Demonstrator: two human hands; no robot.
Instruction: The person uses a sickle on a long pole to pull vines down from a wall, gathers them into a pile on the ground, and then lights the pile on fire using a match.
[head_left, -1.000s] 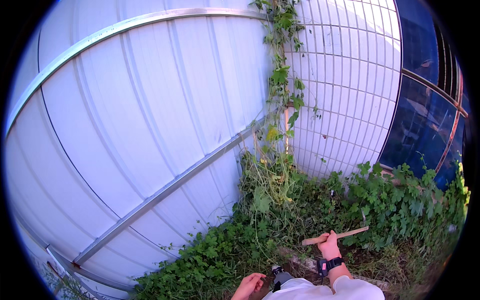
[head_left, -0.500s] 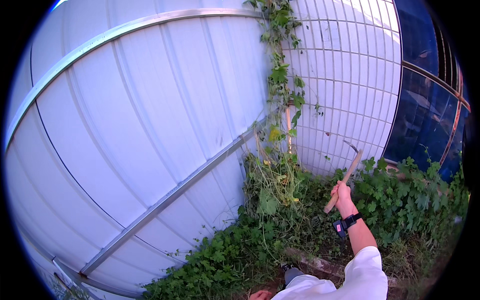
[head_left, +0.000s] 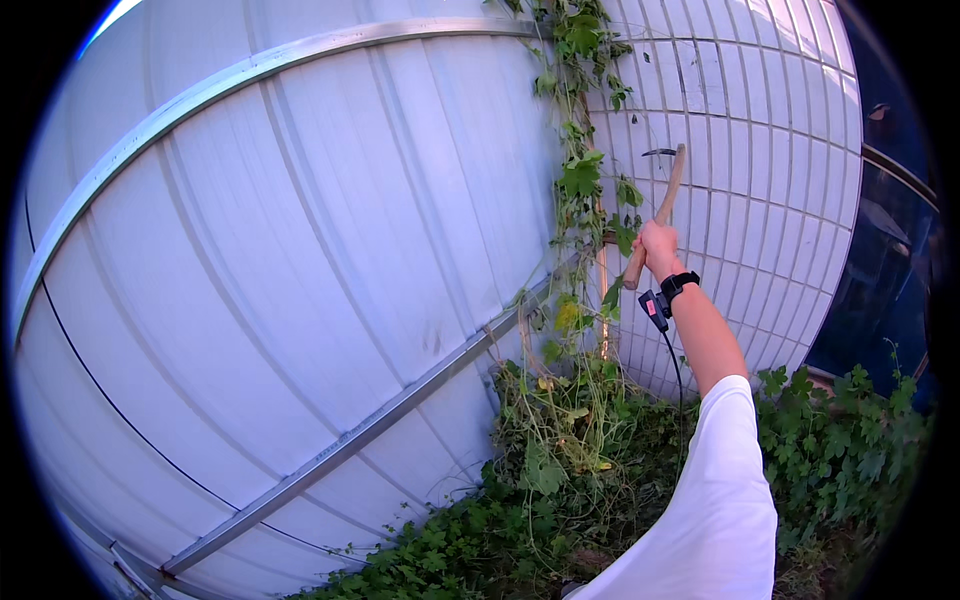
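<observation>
With its fingers wrapped round the wooden handle, my right hand (head_left: pixel 658 248) holds a sickle (head_left: pixel 672 182) up in front of the white tiled wall. The dark curved blade points left from the handle's top, toward a climbing vine (head_left: pixel 582 178) that hangs down the corner. Blade and leaves look apart. The lower handle end is close to the vine's leaves; whether they touch I cannot tell. A black strap with a small device (head_left: pixel 656 306) sits on my right wrist, and a cable runs down from it. My left hand is out of the picture.
White metal panels (head_left: pixel 340 230) with a steel rail (head_left: pixel 370 425) stand on the left. The tiled wall (head_left: pixel 770 200) meets them at the corner, with dark blue panes (head_left: pixel 880 270) beyond. Tangled stems (head_left: pixel 560 430) and leafy plants (head_left: pixel 830 450) cover the ground below.
My right arm has risen and stretched forward, carrying the sickle up beside the vine. The blade now points left. My left hand, partly seen at the lower edge before, has left the picture.
</observation>
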